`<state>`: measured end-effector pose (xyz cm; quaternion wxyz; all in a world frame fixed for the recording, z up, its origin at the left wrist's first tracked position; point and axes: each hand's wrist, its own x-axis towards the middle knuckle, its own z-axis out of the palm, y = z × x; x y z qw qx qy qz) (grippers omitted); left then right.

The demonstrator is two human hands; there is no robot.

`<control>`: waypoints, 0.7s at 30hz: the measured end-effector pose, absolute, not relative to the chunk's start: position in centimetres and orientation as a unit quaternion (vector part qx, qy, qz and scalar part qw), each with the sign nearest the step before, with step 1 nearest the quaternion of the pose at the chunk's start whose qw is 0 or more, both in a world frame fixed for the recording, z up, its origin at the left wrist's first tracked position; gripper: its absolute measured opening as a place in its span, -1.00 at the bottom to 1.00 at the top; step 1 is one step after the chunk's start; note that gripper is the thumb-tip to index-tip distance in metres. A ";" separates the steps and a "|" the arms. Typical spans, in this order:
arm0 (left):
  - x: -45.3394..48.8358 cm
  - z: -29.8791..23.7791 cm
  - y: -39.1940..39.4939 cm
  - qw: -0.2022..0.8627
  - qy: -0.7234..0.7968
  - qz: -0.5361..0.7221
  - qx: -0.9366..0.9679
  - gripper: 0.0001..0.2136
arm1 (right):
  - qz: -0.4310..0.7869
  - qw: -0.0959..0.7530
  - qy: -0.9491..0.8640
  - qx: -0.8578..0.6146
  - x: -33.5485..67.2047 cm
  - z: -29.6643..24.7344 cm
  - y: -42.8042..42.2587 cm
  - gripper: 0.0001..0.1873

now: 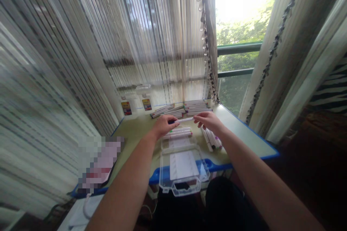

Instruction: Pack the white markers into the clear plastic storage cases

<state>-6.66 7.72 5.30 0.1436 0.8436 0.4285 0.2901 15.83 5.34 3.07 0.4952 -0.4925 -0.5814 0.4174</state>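
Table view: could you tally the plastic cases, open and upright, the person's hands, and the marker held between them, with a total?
Open case: 1
Upright cases at the back: 2
Left hand and right hand: 2
Held marker: 1
Total: 6

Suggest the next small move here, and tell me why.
Lowering the held marker into the open clear case seems the best next move: the left hand and right hand hold it near its ends, close to the case, where several markers already lie side by side.
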 end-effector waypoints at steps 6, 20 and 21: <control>-8.1 6.1 6.1 0.177 0.443 0.244 0.844 -0.80 | 0.433 0.386 -0.645 -0.498 15.5 2.6 5.0 -0.75; -10.4 3.2 4.3 0.207 0.473 0.240 0.822 -0.82 | 0.289 0.246 -0.776 -0.503 15.3 2.5 4.4 -0.73; -10.4 3.2 4.3 0.195 0.470 0.237 0.827 -0.83 | 0.278 0.243 -0.781 -0.504 15.3 2.5 4.4 -0.73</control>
